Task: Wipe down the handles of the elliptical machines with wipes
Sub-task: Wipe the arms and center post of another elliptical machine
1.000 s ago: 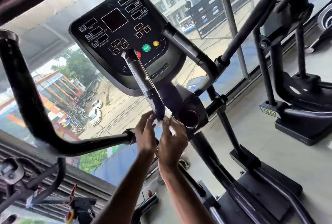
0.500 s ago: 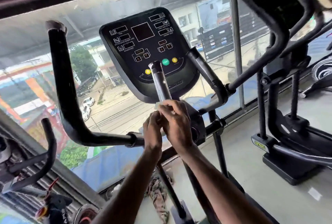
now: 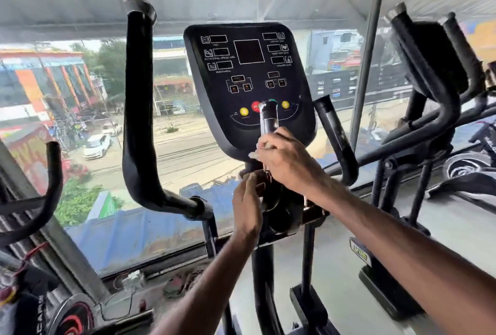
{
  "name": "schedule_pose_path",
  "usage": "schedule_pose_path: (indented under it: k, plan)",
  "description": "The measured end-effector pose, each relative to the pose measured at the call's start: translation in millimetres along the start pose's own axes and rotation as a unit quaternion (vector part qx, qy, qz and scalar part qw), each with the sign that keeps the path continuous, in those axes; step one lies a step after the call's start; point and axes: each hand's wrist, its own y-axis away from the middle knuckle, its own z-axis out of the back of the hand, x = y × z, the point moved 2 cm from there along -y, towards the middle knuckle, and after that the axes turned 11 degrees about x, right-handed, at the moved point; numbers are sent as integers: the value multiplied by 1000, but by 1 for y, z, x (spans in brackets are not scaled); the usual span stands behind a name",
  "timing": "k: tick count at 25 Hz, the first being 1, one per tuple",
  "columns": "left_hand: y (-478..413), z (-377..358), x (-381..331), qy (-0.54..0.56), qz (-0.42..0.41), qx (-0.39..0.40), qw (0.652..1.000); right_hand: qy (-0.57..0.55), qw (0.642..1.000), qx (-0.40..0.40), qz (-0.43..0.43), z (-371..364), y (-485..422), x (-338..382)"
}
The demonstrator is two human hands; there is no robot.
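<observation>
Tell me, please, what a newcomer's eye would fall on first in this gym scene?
First, the two hands at centre: the right hand wraps a white wipe round the short centre handle, with the left hand close beneath it. Right behind stands the black console with its yellow button and red button. To its left, a tall curved black handle rises against the wide window over a street.

1. My right hand (image 3: 288,163) covers most of the wipe (image 3: 264,146); only a white edge shows.
2. My left hand's (image 3: 248,200) fingertips vanish behind the handle (image 3: 269,120).
3. The console (image 3: 249,71) labels are too small to read.
4. The neighbouring machine (image 3: 429,66) runs off the right edge.
</observation>
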Motion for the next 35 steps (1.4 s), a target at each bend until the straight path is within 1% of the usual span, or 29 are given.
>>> schedule_pose_path:
  k: [2, 4, 5, 6, 7, 8, 9, 10, 11, 13, 15, 16, 17, 19, 20, 21, 23, 24, 25, 27, 28, 29, 30, 32, 34, 35]
  plan:
    - [-4, 0, -1, -32, -8, -10, 999, 58, 998, 37, 6, 8, -20, -10]
    - [-9, 1, 4, -45, -8, -5, 999, 99, 995, 17, -17, 20, -43, -27]
    - [-10, 1, 5, -46, -2, 3, 999, 123, 992, 28, -1, 22, -51, -32]
    - [-7, 0, 3, -34, 0, 6, 999, 156, 985, 59, 33, 23, -56, -31]
    - [-4, -1, 1, -22, 2, 9, 1000, 203, 971, 105, 73, 22, -57, -31]
    - [-2, -1, -3, -14, 0, 10, 1000, 231, 959, 129, 101, 24, -59, -34]
    - [-1, -2, -5, -8, -1, 11, 1000, 225, 962, 126, 92, 29, -62, -38]
    - [-1, -2, -6, -8, 0, 10, 1000, 210, 969, 105, 74, 34, -65, -40]
    - [-2, -1, -6, -10, 2, 8, 1000, 199, 971, 102, 79, 35, -67, -40]
    - [-5, 0, -7, -18, -10, 6, 1000, 188, 966, 129, 124, 31, -62, -36]
    - [-10, -1, -9, -32, -14, 10, 999, 147, 977, 116, 101, 30, -59, -33]
    - [-13, -2, -9, -37, -13, 15, 999, 145, 978, 108, 99, 32, -57, -32]
    - [-14, -3, -9, -41, -13, 18, 999, 157, 971, 122, 130, 30, -54, -28]
    - [-17, -4, -10, -44, -19, 24, 999, 193, 946, 180, 188, 25, -46, -23]
    - [-20, -3, -8, -44, -18, 26, 999, 206, 944, 183, 182, 26, -47, -23]
    - [-22, -4, -8, -41, -13, 27, 999, 206, 953, 160, 151, 28, -50, -28]
    - [-24, -3, -8, -39, -1, 30, 999, 178, 979, 87, 46, 34, -60, -40]
    - [-26, -3, -9, -42, 2, 33, 999, 172, 982, 70, 18, 36, -63, -43]
    - [-27, -2, -11, -44, 2, 35, 998, 180, 980, 76, 30, 35, -65, -44]
    - [-30, -2, -14, -43, -10, 37, 998, 226, 957, 136, 117, 29, -67, -43]
    - [-32, -2, -17, -44, -17, 36, 998, 227, 954, 150, 128, 27, -67, -44]
    - [-33, -2, -19, -48, -20, 34, 998, 209, 965, 129, 97, 29, -67, -46]
    - [-35, -3, -21, -50, -23, 35, 998, 180, 979, 82, 42, 30, -66, -50]
    - [-37, -3, -23, -56, -26, 36, 997, 110, 991, -33, -62, 32, -61, -52]
    - [-37, -2, -24, -56, -33, 34, 997, 1, 979, -142, -146, 27, -49, -46]
    - [-37, -2, -24, -52, -36, 33, 997, -58, 961, -189, -193, 21, -42, -44]
